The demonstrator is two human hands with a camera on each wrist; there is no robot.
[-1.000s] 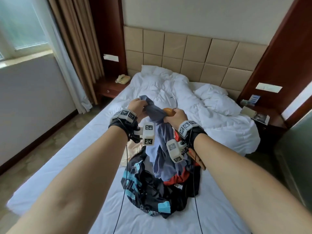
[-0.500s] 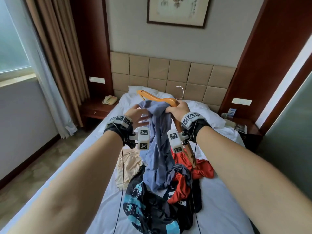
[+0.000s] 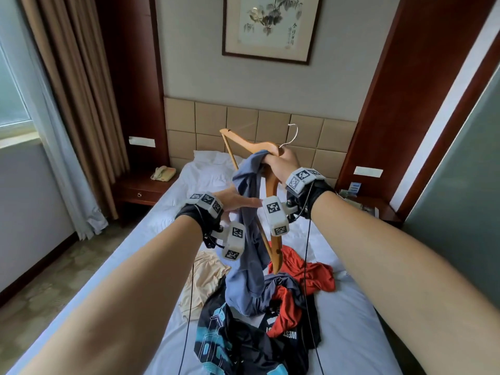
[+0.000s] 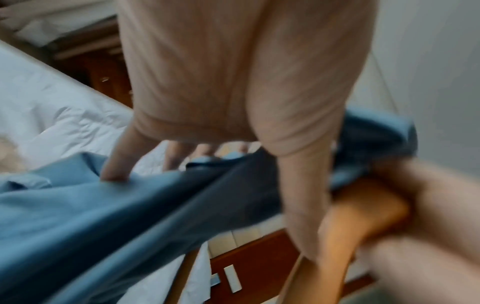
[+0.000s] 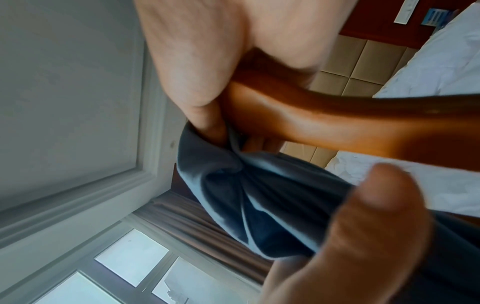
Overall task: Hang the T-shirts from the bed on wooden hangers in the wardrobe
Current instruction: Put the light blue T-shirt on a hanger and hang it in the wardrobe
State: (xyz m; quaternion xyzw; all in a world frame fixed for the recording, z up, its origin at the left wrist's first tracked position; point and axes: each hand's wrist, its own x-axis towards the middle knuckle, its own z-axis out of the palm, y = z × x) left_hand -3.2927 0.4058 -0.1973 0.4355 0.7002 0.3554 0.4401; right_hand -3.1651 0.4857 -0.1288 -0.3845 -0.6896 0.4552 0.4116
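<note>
In the head view my right hand (image 3: 281, 162) is raised above the bed and grips the neck of a wooden hanger (image 3: 271, 185) together with the bunched top of a blue-grey T-shirt (image 3: 250, 255). The shirt hangs down to the pile. The right wrist view shows fingers curled round the hanger (image 5: 337, 123) with the shirt (image 5: 259, 205) caught under them. My left hand (image 3: 238, 203) is lower, with straight fingers (image 4: 116, 164) touching the hanging shirt (image 4: 130, 216). A black T-shirt with teal print (image 3: 238, 345), a red one (image 3: 305, 272) and a cream one (image 3: 205, 277) lie on the bed (image 3: 351, 334).
A nightstand with a telephone (image 3: 163, 174) stands left of the bed, beside brown curtains (image 3: 81, 104). Another nightstand (image 3: 373, 209) is on the right, next to a grey glass panel (image 3: 460, 185). A padded headboard (image 3: 243, 120) and crumpled white bedding (image 3: 205, 169) lie ahead.
My right hand has lifted the hanger and the blue-grey shirt higher. My left hand has let go of the shirt's top and dropped lower, fingers straightened against the cloth. The head view tilted upward.
</note>
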